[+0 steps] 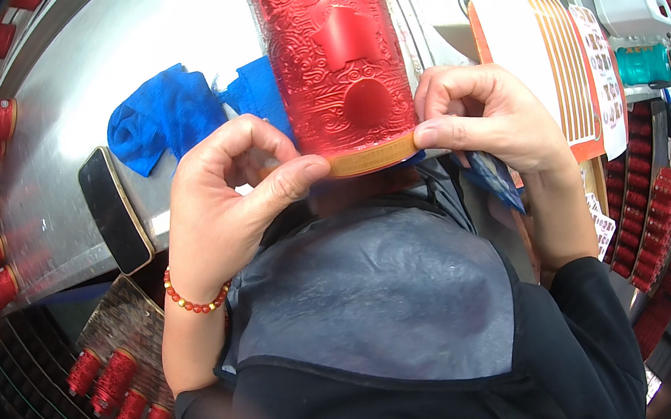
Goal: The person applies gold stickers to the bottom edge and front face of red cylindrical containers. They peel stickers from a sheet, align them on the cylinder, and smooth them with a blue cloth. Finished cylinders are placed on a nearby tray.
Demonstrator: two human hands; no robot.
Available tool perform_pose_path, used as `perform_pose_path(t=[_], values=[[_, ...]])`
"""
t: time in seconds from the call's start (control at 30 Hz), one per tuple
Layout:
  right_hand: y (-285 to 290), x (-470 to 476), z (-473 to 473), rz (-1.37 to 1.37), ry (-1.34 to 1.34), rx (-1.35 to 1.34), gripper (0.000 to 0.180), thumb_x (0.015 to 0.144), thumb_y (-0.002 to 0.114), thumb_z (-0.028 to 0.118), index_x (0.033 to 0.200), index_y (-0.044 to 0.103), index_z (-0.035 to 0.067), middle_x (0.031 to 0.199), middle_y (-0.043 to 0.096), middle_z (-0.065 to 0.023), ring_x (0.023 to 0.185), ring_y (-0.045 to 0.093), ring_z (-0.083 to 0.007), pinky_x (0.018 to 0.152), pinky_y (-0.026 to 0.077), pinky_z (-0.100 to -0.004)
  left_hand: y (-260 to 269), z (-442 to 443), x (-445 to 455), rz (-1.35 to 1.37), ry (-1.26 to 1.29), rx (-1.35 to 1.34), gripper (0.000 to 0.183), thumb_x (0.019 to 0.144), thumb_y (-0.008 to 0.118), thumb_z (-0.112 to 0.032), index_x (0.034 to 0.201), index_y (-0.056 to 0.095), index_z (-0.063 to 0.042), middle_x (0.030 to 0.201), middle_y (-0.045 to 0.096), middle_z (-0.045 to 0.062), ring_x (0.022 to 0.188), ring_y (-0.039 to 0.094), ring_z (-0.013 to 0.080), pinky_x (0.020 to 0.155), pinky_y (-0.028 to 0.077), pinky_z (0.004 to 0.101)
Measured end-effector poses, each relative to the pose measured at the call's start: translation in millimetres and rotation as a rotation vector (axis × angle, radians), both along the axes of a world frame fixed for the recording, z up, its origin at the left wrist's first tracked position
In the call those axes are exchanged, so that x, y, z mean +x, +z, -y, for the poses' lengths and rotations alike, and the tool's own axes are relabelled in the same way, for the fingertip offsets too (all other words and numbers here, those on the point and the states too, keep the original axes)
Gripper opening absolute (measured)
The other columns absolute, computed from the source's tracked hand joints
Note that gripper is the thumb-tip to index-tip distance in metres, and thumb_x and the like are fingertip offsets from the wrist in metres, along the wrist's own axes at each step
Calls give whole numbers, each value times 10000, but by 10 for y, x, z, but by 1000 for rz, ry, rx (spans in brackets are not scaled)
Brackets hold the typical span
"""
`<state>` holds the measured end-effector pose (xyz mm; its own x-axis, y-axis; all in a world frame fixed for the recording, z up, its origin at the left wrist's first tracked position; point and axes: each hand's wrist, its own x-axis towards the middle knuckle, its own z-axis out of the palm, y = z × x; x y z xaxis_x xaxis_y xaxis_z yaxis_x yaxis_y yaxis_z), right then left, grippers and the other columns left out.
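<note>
A shiny red embossed canister (338, 48) lies on the metal worktop (67, 202) with one end toward me. Across that near end runs a curved gold label strip (370, 157) bearing small print. My left hand (235, 185) has its thumb pressed on the strip's left end, fingers curled behind. At the right end, my right hand (483, 118) pinches the strip between thumb and fingers, close against the canister's side. Whether the whole strip touches the canister cannot be made out. A crumpled blue cloth (165, 117) lies left of the canister, and another blue cloth (255, 92) is partly hidden beside it.
A dark smartphone (113, 208) rests at the worktop's near left edge. On the right are a sheet of gold strips (557, 49), a printed sticker sheet (602, 69), a white plastic jug (631, 4) and a teal container (643, 63). Red canisters (114, 375) stand lower left.
</note>
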<state>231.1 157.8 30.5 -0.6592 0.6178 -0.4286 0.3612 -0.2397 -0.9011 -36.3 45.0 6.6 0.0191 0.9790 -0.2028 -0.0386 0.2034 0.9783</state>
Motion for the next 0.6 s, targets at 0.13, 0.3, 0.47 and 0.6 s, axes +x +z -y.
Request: perform_pose_path(t=[0.13, 0.3, 0.47, 0.6], values=[[-10, 11, 27, -11, -20, 38, 237, 885, 805, 93, 752, 621, 26, 879, 607, -26, 630, 536, -38, 550, 400, -191, -152, 57, -52, -86, 84, 81, 272, 873, 852, -159, 1048, 689, -29, 956, 689, 15, 848, 660, 75, 741, 516, 225], [24, -44, 92, -46, -84, 4, 260, 901, 821, 121, 741, 626, 59, 754, 573, 70, 633, 441, 6, 569, 320, -208, -191, 77, -119, -590, 45, 465, 848, 772, 898, -415, 1424, 527, -18, 1220, 596, 131, 1152, 559, 256, 980, 455, 365], [34, -1, 62, -18, -68, -9, 203, 883, 821, 89, 776, 656, 38, 853, 616, 6, 679, 491, -24, 594, 364, -209, -260, 3, 226, -624, 81, 430, 1124, 672, 968, -330, 1548, 369, 42, 1322, 516, 227, 1165, 502, 336, 1047, 416, 420], [-8, 24, 37, 0, -83, -39, 204, 879, 825, 103, 791, 658, 25, 867, 629, -12, 706, 544, -51, 615, 433, -219, -205, 12, 270, -639, 136, 432, 1122, 673, 970, -337, 1545, 373, 38, 1432, 454, 242, 1258, 485, 361, 1084, 403, 429]])
